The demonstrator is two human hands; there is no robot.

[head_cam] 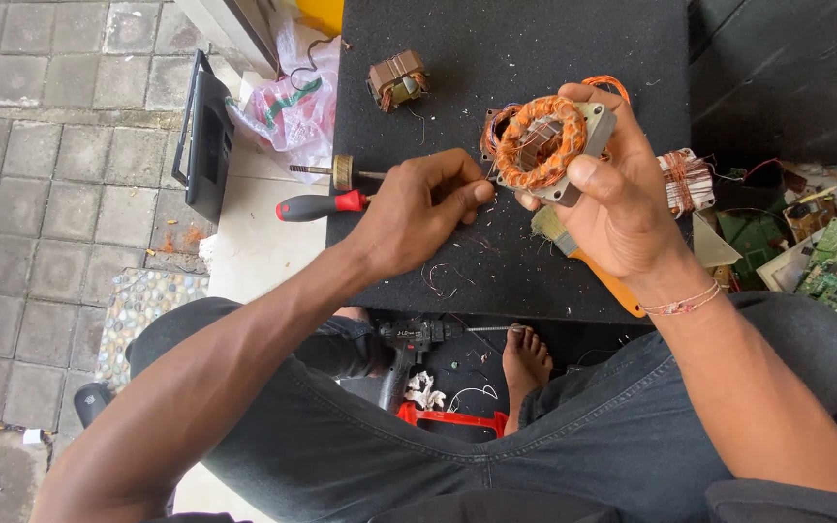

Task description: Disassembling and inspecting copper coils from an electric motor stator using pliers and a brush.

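Copper-wound ring stator (542, 143), gripped fingers (588, 174)

A crumpled pink and clear plastic bag (288, 107) with a green patch lies on the pale slab left of the black mat. Just left of it a flat black screen (203, 136) stands on edge, tilted, over the paving stones.

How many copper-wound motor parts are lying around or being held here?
3: one stator held in the right hand, one coil at the mat's far edge, another behind the right hand. More may be hidden.
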